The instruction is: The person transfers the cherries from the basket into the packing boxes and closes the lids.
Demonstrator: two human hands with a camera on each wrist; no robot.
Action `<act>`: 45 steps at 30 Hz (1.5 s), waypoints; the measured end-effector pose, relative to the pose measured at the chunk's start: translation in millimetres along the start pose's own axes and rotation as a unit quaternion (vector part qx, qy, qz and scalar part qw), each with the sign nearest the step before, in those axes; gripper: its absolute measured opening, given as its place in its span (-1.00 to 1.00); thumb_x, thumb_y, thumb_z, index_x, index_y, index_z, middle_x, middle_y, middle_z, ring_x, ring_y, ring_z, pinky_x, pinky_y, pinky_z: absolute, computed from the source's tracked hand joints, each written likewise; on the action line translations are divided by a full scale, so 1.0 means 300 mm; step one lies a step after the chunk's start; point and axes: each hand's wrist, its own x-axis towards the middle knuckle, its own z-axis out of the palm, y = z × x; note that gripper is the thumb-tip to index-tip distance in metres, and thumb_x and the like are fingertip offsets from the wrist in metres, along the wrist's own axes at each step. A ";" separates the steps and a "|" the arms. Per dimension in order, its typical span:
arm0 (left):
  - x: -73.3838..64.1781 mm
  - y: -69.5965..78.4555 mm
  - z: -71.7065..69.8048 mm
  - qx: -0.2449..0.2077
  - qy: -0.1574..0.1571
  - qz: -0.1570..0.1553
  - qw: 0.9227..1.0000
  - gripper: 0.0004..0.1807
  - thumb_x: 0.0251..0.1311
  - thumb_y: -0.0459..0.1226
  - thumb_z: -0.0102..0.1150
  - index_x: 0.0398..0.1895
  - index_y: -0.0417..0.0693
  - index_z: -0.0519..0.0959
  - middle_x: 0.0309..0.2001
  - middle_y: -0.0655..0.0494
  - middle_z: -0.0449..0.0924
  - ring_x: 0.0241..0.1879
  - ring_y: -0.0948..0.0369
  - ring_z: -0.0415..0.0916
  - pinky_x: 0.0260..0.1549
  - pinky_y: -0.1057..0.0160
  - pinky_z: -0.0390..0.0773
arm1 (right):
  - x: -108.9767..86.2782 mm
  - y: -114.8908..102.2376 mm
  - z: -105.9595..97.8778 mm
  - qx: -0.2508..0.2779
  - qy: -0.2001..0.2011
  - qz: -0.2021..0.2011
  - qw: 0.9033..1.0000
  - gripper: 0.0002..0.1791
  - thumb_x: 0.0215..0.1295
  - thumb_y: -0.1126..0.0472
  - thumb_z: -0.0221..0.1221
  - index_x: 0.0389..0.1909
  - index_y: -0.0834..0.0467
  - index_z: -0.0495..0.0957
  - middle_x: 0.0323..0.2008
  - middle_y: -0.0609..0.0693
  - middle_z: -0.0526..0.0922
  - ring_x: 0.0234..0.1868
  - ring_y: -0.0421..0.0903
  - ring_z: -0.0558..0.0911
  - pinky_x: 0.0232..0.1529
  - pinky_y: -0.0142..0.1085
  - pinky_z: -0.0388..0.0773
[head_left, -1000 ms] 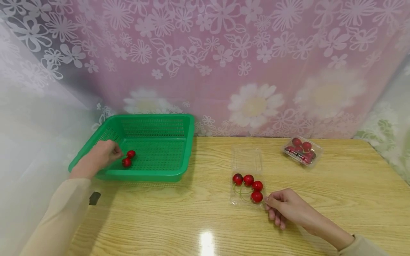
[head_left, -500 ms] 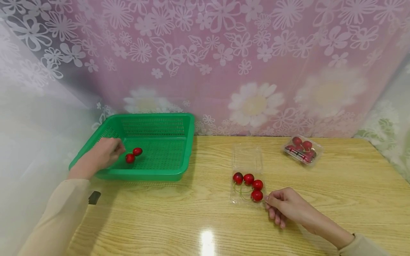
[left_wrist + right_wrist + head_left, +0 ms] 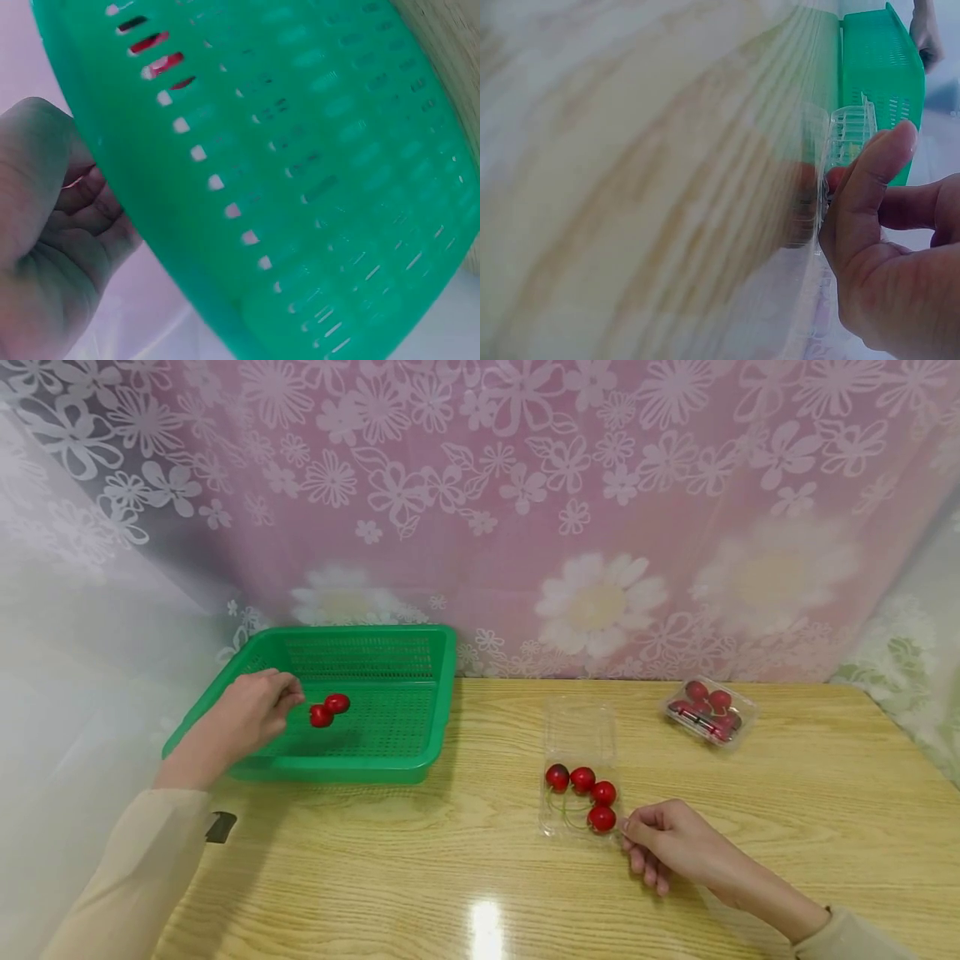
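My left hand [image 3: 251, 710] pinches a pair of red cherries [image 3: 322, 716] by their stems, over the inside of a green plastic basket [image 3: 330, 770]. In the left wrist view, that hand [image 3: 64, 217] shows behind the basket wall [image 3: 195, 247], with red glimpsed through the slots. At the middle right, my right hand [image 3: 678, 843] pinches the near right edge of an open clear plastic clamshell box [image 3: 577, 735]. Several red cherries [image 3: 602, 819] with green stems lie in its near half. The right wrist view has the curled fingers [image 3: 862, 195] at the box edge.
Further back on the right stands a closed clear box [image 3: 708, 714] filled with cherries. A small black object [image 3: 221, 827] lies under the left forearm. A pink flowered curtain [image 3: 480, 527] hangs behind the wooden table [image 3: 420, 877].
My left hand has risen and shifted right, lifting the two cherries up and away from the basket's left side. The right hand and the open box have stayed in place.
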 end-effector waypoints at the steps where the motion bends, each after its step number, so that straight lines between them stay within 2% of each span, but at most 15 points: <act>1: -0.001 0.004 0.000 0.001 0.012 0.010 1.000 -0.94 0.37 -0.46 0.18 -0.27 -0.27 0.63 -0.34 -0.05 0.65 -0.42 0.20 0.44 -0.43 0.22 0.47 | -0.001 0.000 0.000 -0.001 0.001 0.003 1.000 -0.63 0.64 0.11 -0.05 -0.26 0.32 0.52 -0.51 -0.04 0.61 -0.57 -0.23 0.56 -0.55 -0.42 0.58; 7: 0.001 0.036 0.007 0.006 0.080 0.068 0.994 -0.95 0.28 -0.51 0.26 -0.27 -0.25 0.64 -0.34 0.01 0.63 -0.43 0.23 0.46 -0.45 0.24 0.51 | -0.003 -0.002 0.002 0.001 0.003 0.007 1.000 -0.63 0.63 0.10 -0.04 -0.25 0.32 0.52 -0.50 -0.04 0.61 -0.57 -0.24 0.55 -0.56 -0.43 0.58; 13: 0.009 0.071 0.012 0.004 0.118 0.116 0.986 -0.85 0.17 -0.56 0.33 -0.26 -0.20 0.63 -0.33 0.05 0.63 -0.42 0.22 0.50 -0.44 0.22 0.55 | -0.003 -0.002 0.005 0.003 0.002 0.001 1.000 -0.63 0.63 0.10 -0.04 -0.26 0.33 0.52 -0.50 -0.03 0.61 -0.58 -0.25 0.55 -0.57 -0.43 0.56; 19: 0.019 0.125 0.003 -0.002 0.154 0.168 0.974 -0.74 0.07 -0.62 0.37 -0.25 -0.18 0.62 -0.29 0.08 0.60 -0.39 0.26 0.50 -0.42 0.27 0.55 | -0.005 0.002 0.006 0.003 0.000 0.001 1.000 -0.63 0.63 0.10 -0.03 -0.25 0.33 0.52 -0.51 -0.03 0.60 -0.58 -0.25 0.55 -0.57 -0.43 0.57; 21: 0.023 0.142 0.001 -0.002 0.158 0.183 0.970 -0.83 0.18 -0.56 0.33 -0.24 -0.19 0.62 -0.28 0.07 0.59 -0.37 0.26 0.51 -0.41 0.30 0.55 | -0.004 0.003 0.005 0.003 0.000 0.000 1.000 -0.63 0.63 0.11 -0.04 -0.25 0.33 0.51 -0.51 -0.03 0.60 -0.58 -0.25 0.55 -0.57 -0.43 0.57; 23: 0.028 0.157 0.000 0.002 0.163 0.197 0.967 -0.96 0.39 -0.40 0.20 -0.23 -0.20 0.62 -0.27 0.06 0.59 -0.35 0.25 0.54 -0.38 0.31 0.57 | -0.003 0.003 0.003 0.004 -0.001 0.000 1.000 -0.63 0.63 0.11 -0.04 -0.26 0.33 0.51 -0.51 -0.04 0.60 -0.58 -0.25 0.55 -0.56 -0.44 0.57; 26: 0.035 0.181 0.000 0.007 0.174 0.218 0.960 -0.62 0.57 -0.15 -0.11 -0.21 -0.21 0.63 -0.26 0.04 0.60 -0.32 0.23 0.57 -0.33 0.32 0.61 | -0.002 0.002 0.003 0.005 -0.001 -0.002 1.000 -0.63 0.63 0.11 -0.05 -0.26 0.33 0.51 -0.51 -0.04 0.60 -0.58 -0.25 0.54 -0.56 -0.43 0.57; 28: 0.040 0.198 0.001 0.008 0.185 0.235 0.954 -0.51 0.59 -0.07 -0.22 -0.21 -0.22 0.63 -0.26 0.03 0.60 -0.32 0.23 0.59 -0.32 0.32 0.63 | -0.002 0.001 0.004 0.005 -0.001 -0.001 1.000 -0.63 0.63 0.10 -0.04 -0.26 0.33 0.51 -0.51 -0.04 0.60 -0.58 -0.25 0.54 -0.56 -0.43 0.57; 34: 0.058 0.261 0.007 -0.003 0.201 0.276 0.940 -0.56 0.60 -0.12 -0.17 -0.24 -0.20 0.64 -0.28 0.04 0.59 -0.31 0.23 0.58 -0.29 0.32 0.65 | -0.003 0.000 0.003 0.003 0.002 0.001 1.000 -0.62 0.63 0.09 -0.03 -0.26 0.32 0.51 -0.51 -0.04 0.60 -0.58 -0.25 0.55 -0.57 -0.43 0.57; 41: 0.073 0.328 0.027 -0.011 0.191 0.294 0.936 -0.59 0.58 -0.16 -0.15 -0.21 -0.20 0.65 -0.26 0.04 0.60 -0.28 0.23 0.60 -0.29 0.33 0.66 | -0.002 -0.005 -0.001 0.001 0.001 0.000 1.000 -0.62 0.63 0.08 -0.04 -0.26 0.32 0.51 -0.51 -0.04 0.60 -0.58 -0.24 0.55 -0.56 -0.42 0.57; 43: 0.077 0.342 0.037 -0.015 0.187 0.298 0.936 -0.74 0.53 -0.25 0.00 -0.19 -0.21 0.65 -0.24 0.03 0.61 -0.27 0.23 0.62 -0.30 0.33 0.66 | -0.002 -0.005 -0.001 0.001 0.002 0.002 1.000 -0.62 0.63 0.09 -0.05 -0.26 0.32 0.51 -0.51 -0.04 0.60 -0.58 -0.24 0.55 -0.56 -0.42 0.57; 45: 0.080 0.358 0.048 -0.019 0.185 0.301 0.935 -0.93 0.39 -0.40 0.20 -0.17 -0.22 0.65 -0.23 0.03 0.61 -0.26 0.22 0.62 -0.31 0.33 0.65 | -0.001 -0.004 0.001 0.000 0.003 0.002 1.000 -0.62 0.64 0.10 -0.05 -0.26 0.32 0.51 -0.51 -0.04 0.60 -0.58 -0.24 0.54 -0.56 -0.42 0.57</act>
